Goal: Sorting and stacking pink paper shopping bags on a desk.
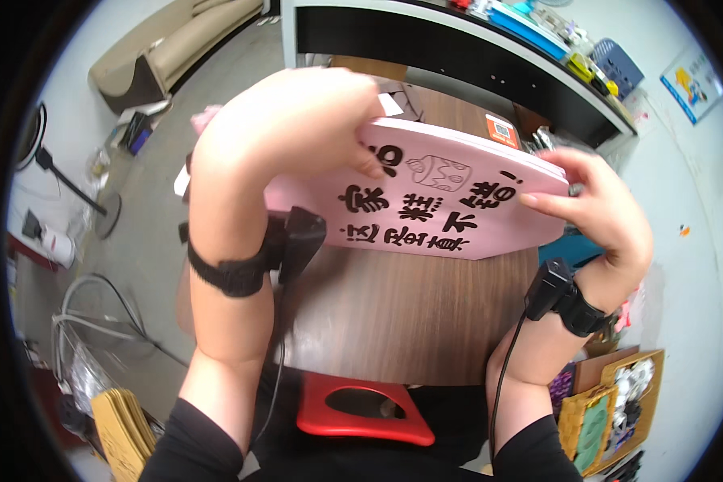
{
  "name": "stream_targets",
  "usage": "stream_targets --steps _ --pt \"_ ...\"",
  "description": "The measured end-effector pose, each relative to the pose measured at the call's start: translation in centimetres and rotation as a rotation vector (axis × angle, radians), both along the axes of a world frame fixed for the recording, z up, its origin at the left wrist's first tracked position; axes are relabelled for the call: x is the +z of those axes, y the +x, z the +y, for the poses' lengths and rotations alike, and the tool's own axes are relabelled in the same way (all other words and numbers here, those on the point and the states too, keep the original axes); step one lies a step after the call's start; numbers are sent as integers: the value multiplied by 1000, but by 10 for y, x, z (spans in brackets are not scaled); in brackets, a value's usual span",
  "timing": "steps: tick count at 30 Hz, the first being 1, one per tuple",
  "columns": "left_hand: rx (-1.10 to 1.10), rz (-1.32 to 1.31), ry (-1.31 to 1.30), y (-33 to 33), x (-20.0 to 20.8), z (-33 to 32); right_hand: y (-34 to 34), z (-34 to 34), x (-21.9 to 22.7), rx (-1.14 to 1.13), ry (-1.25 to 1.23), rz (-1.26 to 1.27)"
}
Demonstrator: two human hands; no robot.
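A pink stack of flat sheets (297, 193), printed with large black characters and a drawing of a cake-like shape, is raised and tilted over the brown wood-grain table (377, 313). Several layers show along its top edge. My left hand (333, 120) bends over its upper left edge, thumb on the printed face and fingers hidden behind. At the upper right corner, my right hand (590, 185) pinches the stack between thumb and fingers. Whether the lower edge touches the table, I cannot tell. A black strapped device sits on each forearm, with a cable.
A red stool (365, 438) stands at the table's near edge. Beyond the table is a black-fronted counter (426, 48) with a blue tray (530, 30). A wicker basket (655, 394) stands low right; yellow boards (120, 418) lean low left. A beige sofa (193, 44) is far left.
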State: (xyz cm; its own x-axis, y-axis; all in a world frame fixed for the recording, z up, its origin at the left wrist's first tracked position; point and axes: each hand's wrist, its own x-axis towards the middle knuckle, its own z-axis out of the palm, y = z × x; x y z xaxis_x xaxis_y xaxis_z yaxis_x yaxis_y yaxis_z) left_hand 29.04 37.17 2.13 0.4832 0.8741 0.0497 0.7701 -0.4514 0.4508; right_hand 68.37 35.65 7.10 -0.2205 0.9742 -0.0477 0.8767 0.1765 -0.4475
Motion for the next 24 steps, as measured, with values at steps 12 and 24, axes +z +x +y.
stream_targets --steps 12,24 --pt "137 -280 62 -15 -10 -12 64 -79 -79 -48 353 679" --pt "-69 -77 173 -56 -16 -4 32 -157 -141 -231 643 921"
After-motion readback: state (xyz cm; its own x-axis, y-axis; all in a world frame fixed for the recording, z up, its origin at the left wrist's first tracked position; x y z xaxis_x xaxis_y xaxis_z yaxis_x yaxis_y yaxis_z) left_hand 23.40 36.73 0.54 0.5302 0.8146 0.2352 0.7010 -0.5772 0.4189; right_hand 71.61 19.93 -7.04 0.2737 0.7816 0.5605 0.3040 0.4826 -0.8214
